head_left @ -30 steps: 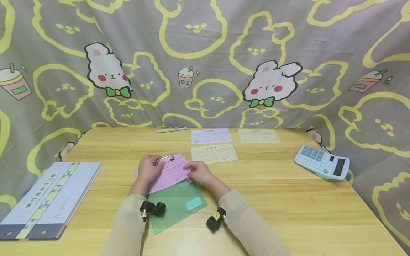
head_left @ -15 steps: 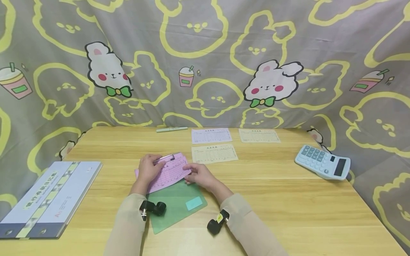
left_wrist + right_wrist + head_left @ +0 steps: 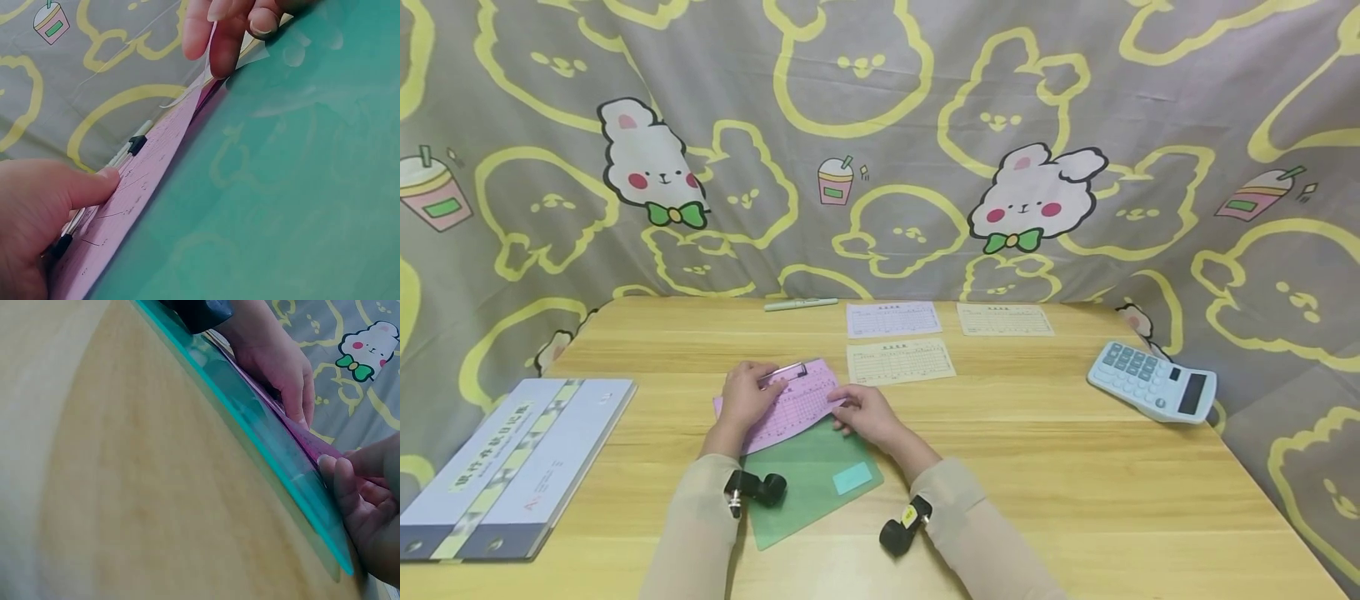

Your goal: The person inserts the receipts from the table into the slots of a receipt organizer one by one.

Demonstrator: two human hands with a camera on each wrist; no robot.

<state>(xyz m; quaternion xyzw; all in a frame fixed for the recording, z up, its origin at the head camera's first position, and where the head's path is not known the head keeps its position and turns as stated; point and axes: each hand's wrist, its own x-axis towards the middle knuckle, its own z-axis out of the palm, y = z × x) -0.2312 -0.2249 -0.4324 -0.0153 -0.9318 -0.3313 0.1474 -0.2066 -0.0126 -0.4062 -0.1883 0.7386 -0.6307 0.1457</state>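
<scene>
A green see-through clipboard point(image 3: 808, 492) lies at a slant on the table, with a pink printed form point(image 3: 793, 410) under its metal clip point(image 3: 792, 370). My left hand point(image 3: 747, 400) holds the clip end; in the left wrist view its thumb point(image 3: 94, 187) lies across the clip and paper, and its other fingers are mostly hidden. At the form's right edge, my right hand point(image 3: 868, 412) pinches the pink paper between thumb and finger. That edge is bent up off the board, as the right wrist view shows. How many sheets are pinched I cannot tell.
A light blue label point(image 3: 853, 478) sits on the clipboard's near right part. Behind lie a purple form point(image 3: 893, 319), two cream forms point(image 3: 902, 362) and a pale green pen point(image 3: 801, 305). A calculator point(image 3: 1152, 382) is at right, a thick ledger point(image 3: 512, 467) at left.
My right hand has shifted slightly down, and the pink form's right edge curls more. The second pink layer at the upper right no longer shows. The left hand has stayed on the clip.
</scene>
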